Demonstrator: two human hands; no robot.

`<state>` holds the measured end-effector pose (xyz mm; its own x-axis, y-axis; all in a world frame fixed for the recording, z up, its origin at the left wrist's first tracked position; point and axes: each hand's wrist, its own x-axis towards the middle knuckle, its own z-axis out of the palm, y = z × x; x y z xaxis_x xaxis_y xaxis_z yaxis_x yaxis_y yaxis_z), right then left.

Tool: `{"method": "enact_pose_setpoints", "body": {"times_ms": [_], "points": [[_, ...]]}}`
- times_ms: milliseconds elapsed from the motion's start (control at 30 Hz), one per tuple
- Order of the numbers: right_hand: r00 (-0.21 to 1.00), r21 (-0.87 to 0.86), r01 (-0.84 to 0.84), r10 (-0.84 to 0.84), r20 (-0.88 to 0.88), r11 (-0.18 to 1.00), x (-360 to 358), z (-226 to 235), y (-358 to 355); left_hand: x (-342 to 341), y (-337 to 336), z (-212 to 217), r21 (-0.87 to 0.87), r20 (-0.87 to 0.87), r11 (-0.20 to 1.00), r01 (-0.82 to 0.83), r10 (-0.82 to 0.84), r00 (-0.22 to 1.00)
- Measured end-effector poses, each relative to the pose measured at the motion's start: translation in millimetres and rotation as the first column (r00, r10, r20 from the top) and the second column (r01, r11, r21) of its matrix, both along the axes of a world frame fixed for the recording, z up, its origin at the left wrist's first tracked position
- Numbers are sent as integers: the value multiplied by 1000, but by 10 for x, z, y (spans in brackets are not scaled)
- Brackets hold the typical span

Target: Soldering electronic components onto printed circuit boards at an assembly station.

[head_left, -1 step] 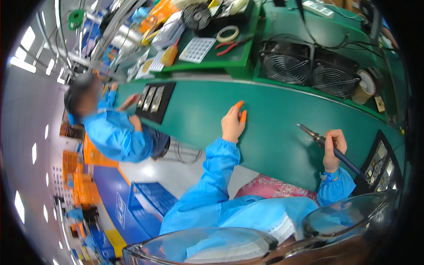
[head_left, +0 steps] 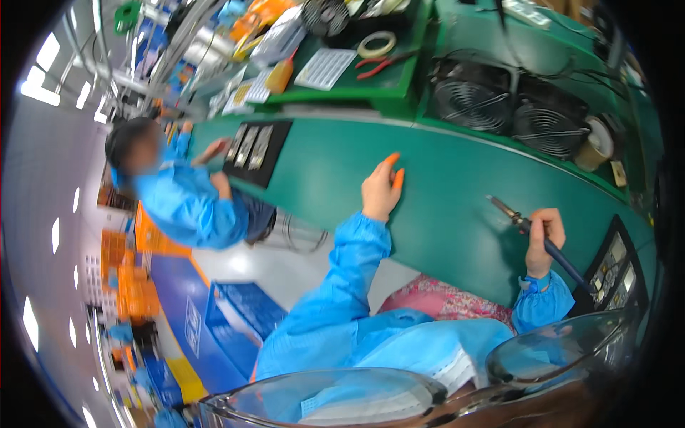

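The right hand (head_left: 545, 241) is wrapped around a soldering iron (head_left: 562, 261), its metal tip angled up and leftward toward the left hand (head_left: 379, 194). That left hand grasps nothing, fingers loosely bent, orange covers on two fingertips; whether it touches the green surface (head_left: 442, 214) I cannot tell. A black tray (head_left: 618, 232) of parts lies right of the iron. Black fans (head_left: 471, 103) stand along the far side; leftward, a co-worker (head_left: 193, 207) in blue sits near orange crates (head_left: 135, 292)
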<state>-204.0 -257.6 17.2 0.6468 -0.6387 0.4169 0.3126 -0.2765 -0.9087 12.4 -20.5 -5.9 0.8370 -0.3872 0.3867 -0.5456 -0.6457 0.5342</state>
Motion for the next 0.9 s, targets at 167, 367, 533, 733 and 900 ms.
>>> {"method": "enact_pose_setpoints", "body": {"times_ms": [167,367,533,733,900], "points": [[998,11,-58,58,-1,998,-3,-25,-10,-10,195,-30,-136,-63,989,-61,52,997],[996,21,-72,71,53,997,-16,-46,-15,-57,944,-74,-225,-106,912,-342,327,939],[997,36,-68,67,39,997,-8,-23,15,-123,1624,-97,-151,-62,738,-657,656,752],[999,36,-52,51,11,998,0,1,43,-207,1779,-125,-145,-395,605,-783,690,606],[999,33,-51,50,22,998,-6,-11,33,-297,1644,-2,-30,-399,657,-753,683,612]]}}
